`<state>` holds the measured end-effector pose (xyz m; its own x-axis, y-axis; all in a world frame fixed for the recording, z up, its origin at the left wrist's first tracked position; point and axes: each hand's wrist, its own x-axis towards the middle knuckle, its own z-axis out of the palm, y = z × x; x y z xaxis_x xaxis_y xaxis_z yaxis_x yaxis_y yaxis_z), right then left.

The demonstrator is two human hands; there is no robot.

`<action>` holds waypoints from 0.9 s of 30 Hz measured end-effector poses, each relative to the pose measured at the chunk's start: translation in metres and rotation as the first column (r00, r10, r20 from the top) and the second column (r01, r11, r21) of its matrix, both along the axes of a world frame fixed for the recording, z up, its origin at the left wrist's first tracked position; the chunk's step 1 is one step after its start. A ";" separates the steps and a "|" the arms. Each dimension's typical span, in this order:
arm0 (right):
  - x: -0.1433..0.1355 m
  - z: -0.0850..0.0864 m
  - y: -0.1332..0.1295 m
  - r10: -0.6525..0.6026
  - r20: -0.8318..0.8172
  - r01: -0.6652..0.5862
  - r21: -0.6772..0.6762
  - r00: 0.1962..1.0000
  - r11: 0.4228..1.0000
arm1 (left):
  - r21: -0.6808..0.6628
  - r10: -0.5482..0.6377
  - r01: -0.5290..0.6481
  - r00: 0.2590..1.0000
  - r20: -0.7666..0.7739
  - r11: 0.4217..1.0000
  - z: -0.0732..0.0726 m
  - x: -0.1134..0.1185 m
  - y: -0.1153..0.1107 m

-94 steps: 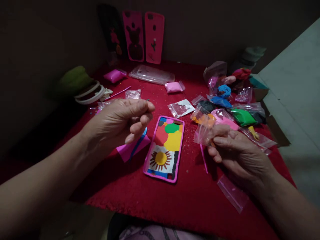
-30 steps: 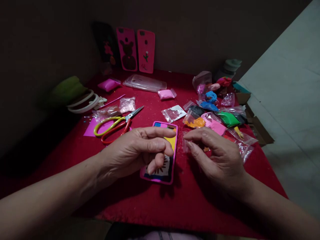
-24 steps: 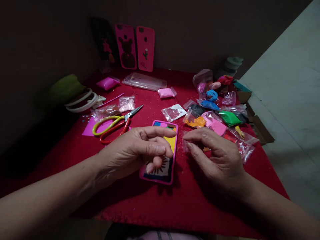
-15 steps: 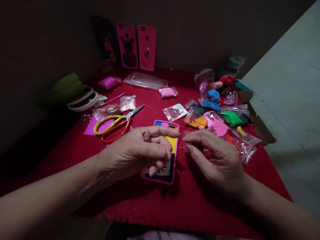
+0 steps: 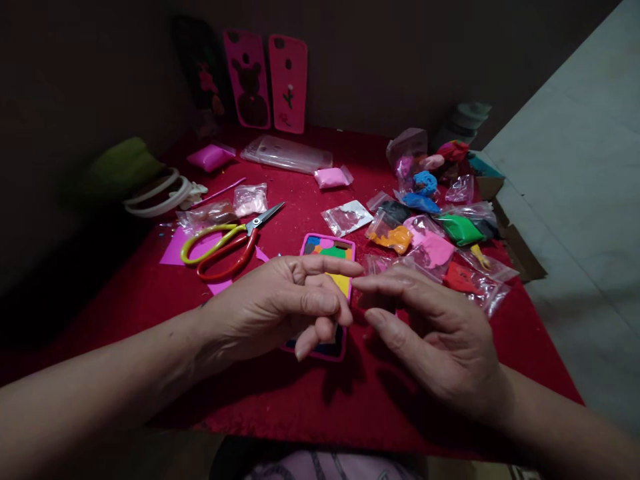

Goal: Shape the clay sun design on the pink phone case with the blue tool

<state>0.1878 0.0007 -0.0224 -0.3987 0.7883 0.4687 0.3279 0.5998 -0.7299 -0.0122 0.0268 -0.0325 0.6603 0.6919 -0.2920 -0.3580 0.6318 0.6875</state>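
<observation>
My left hand (image 5: 295, 300) hovers over a phone case (image 5: 344, 251) with a pink rim and a patchwork of coloured clay. Its index finger points right, the thumb lies along the half-curled middle finger, and the lower fingers are apart. I see nothing held in it. To its right, my right hand (image 5: 440, 333) has thumb and index finger parted, with no object visible between them. The right fingertips come close to the left index fingertip. Much of the case's lower half is hidden behind my left hand.
Scissors (image 5: 253, 227) with yellow and red handles lie left on the red cloth (image 5: 280, 420). Bags of clay, including orange (image 5: 393, 239) and green (image 5: 461, 230), crowd the right. Clear cases (image 5: 287, 155) lie at the back; decorated pink cases (image 5: 289, 87) lean on the wall.
My right thumb and index finger have spread apart, and the index fingertip has shifted left toward my left hand. The left hand keeps nearly the same pose. The view has tilted slightly.
</observation>
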 end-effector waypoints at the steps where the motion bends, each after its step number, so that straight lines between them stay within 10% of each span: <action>1: -0.001 0.000 0.000 0.009 -0.008 -0.009 -0.021 1.000 1.000 | -0.001 0.001 -0.001 1.000 -0.013 1.000 -0.001 0.000 0.000; 27: -0.010 0.003 -0.004 0.024 -0.206 -0.092 -0.327 0.978 0.940 | 0.075 0.011 0.002 0.985 -0.173 0.997 0.001 0.008 -0.012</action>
